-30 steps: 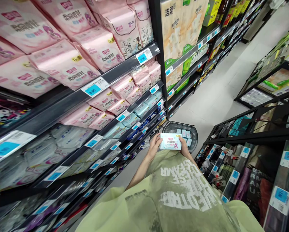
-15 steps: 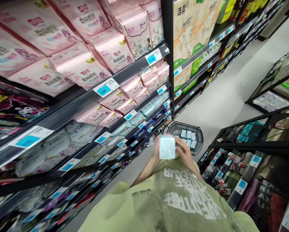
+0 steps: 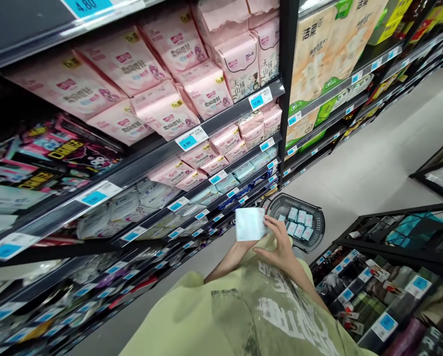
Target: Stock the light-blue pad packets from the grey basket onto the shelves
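A small pale blue pack (image 3: 250, 224), squarish with a plain face towards me, is held up in front of my shirt. My left hand (image 3: 243, 245) supports it from below and behind, its fingers mostly hidden by the pack. At the right edge, the fingertips of my right hand (image 3: 281, 243) touch or nearly touch the pack, while the thumb is spread away from it. Beyond my hands, a dark grey shopping basket (image 3: 320, 231) holds several similar light blue packs (image 3: 299, 217) in rows.
Shelves on the left carry pink packs (image 3: 169, 111) and light blue packs (image 3: 227, 183), with price tags (image 3: 192, 139) along the edges. Large tissue packs (image 3: 323, 54) stand farther along. Racks with folded textiles (image 3: 370, 301) border the right side. Grey floor (image 3: 355, 173) runs between.
The pack has turned and now looks wider. My right hand has loosened, its thumb moving away from the pack. The view has shifted, showing more of the left shelves.
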Action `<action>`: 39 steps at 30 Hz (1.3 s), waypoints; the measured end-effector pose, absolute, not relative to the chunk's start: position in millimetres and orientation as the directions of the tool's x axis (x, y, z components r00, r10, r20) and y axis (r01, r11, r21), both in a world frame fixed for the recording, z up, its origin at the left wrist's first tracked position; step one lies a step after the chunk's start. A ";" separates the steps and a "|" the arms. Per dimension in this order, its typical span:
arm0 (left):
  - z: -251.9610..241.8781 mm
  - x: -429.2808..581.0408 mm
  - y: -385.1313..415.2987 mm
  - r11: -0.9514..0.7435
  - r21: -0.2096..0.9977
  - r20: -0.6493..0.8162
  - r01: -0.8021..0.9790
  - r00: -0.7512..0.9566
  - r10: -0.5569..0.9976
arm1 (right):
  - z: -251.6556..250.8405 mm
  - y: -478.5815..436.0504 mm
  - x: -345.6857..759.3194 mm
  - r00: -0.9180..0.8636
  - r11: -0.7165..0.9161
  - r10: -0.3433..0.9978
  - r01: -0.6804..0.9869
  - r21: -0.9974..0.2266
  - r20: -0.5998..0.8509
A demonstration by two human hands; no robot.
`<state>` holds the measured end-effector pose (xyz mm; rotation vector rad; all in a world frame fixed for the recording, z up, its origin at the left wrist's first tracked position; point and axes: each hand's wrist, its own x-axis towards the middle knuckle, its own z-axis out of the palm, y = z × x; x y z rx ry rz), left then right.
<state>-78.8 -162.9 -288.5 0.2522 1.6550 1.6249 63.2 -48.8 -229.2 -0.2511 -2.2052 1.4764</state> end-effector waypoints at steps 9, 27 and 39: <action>-249.9 -136.6 -191.9 0.273 0.960 -0.266 -0.062 -0.511 0.818 | -298.2 -38.1 59.8 -0.829 -0.066 0.520 0.201 -0.977 -0.205; -281.0 -150.5 -215.4 0.407 0.908 -0.209 0.099 -0.733 0.647 | -347.1 71.7 -59.5 -0.921 0.236 0.374 -0.017 -0.972 0.107; -308.2 -190.1 -261.5 0.502 0.775 -0.165 0.384 -0.643 0.748 | -354.2 86.2 -208.1 -0.948 0.316 0.258 -0.101 -0.943 0.188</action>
